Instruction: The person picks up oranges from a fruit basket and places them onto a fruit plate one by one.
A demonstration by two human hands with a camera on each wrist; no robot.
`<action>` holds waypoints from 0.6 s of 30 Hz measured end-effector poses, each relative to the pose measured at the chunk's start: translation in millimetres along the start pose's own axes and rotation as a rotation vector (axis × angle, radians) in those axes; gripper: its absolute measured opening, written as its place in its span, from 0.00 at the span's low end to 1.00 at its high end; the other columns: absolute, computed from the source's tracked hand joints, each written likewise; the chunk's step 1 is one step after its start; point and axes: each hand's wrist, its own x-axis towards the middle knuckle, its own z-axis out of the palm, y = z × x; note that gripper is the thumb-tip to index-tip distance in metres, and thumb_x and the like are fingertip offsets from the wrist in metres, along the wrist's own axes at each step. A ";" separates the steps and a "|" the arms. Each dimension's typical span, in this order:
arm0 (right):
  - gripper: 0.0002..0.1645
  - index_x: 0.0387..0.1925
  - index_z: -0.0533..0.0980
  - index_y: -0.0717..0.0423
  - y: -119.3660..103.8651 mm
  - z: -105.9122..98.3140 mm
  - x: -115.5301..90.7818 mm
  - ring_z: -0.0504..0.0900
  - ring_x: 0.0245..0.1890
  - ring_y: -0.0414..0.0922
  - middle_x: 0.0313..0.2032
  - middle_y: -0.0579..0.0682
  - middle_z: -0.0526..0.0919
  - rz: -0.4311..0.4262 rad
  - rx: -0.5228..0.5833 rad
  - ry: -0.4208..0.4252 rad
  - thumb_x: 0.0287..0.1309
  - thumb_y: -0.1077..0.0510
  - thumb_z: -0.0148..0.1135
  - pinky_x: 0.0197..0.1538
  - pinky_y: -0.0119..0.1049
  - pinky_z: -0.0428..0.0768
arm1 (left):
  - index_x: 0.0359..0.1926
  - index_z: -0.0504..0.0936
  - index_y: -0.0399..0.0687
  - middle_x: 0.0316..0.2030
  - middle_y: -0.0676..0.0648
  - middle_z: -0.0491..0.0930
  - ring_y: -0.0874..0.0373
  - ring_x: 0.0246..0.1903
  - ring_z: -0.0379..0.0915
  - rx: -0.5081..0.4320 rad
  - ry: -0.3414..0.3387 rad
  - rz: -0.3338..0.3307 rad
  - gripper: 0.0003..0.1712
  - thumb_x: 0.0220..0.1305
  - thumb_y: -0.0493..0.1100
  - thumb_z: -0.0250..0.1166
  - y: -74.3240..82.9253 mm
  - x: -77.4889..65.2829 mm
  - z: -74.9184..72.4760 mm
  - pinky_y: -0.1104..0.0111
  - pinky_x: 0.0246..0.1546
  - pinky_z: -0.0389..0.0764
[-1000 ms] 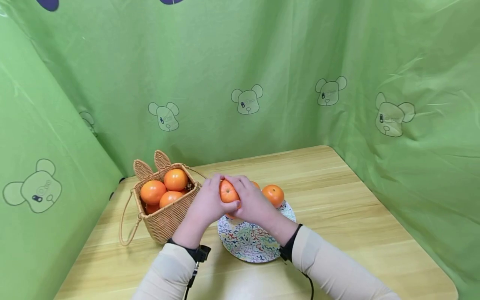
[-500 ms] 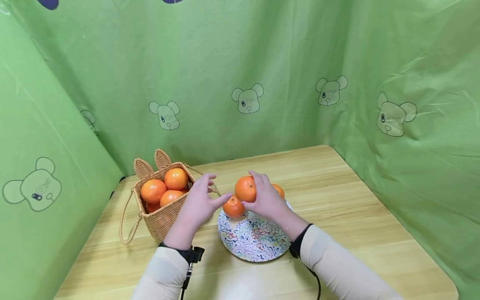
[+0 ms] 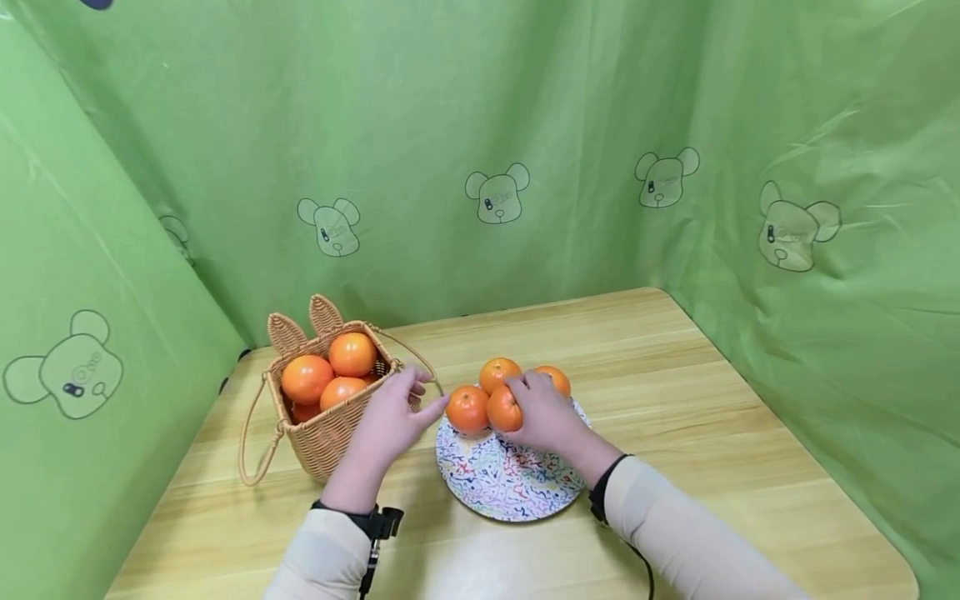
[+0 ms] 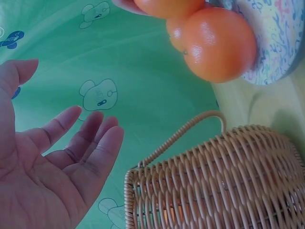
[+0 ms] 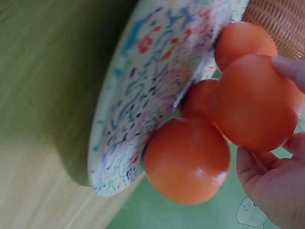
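Head view: we see the right hand (image 3: 549, 414) gripping an orange (image 3: 504, 408) over the patterned plate (image 3: 510, 487), beside three other oranges (image 3: 467, 409); left hand (image 3: 392, 419) relaxed, holding nothing, near wicker basket (image 3: 330, 442). We judge placing is in hand; next calls for steady lowering, then release

From the plate (image 3: 498, 487), passable at six o'clock over its near half and, farther out, at two across the table (image 3: 690, 392). Blocked between nine and ten by the left hand (image 3: 393, 419) and, beyond, the basket (image 3: 322, 443); crowded from ten to past one by oranges (image 3: 467, 410) and the right hand (image 3: 546, 412); barred at four and eight by sleeves (image 3: 667, 525).
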 end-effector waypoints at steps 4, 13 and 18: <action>0.45 0.59 0.66 0.55 0.2 5.2 1.3 0.68 0.50 0.52 0.49 0.56 0.70 -0.004 -0.042 -0.036 0.39 0.40 0.68 0.49 0.48 0.72 | 0.43 0.74 0.50 0.38 0.48 0.77 0.54 0.38 0.73 0.006 -0.014 -0.002 0.20 0.54 0.55 0.65 -3.3 -0.3 3.2 0.61 0.40 0.75; 0.45 0.60 0.65 0.53 0.3 14.3 4.6 0.66 0.50 0.50 0.50 0.55 0.69 -0.001 -0.087 -0.102 0.41 0.40 0.65 0.52 0.46 0.70 | 0.42 0.75 0.49 0.39 0.46 0.77 0.51 0.39 0.74 0.008 -0.044 0.000 0.17 0.55 0.52 0.64 -7.2 -0.8 6.7 0.60 0.40 0.75; 0.45 0.61 0.64 0.53 -0.4 15.3 3.9 0.66 0.50 0.50 0.51 0.55 0.68 0.007 -0.091 -0.122 0.41 0.40 0.66 0.52 0.46 0.70 | 0.42 0.75 0.49 0.41 0.45 0.77 0.49 0.41 0.74 0.018 -0.062 -0.001 0.17 0.56 0.53 0.63 -6.9 -0.5 6.8 0.60 0.41 0.75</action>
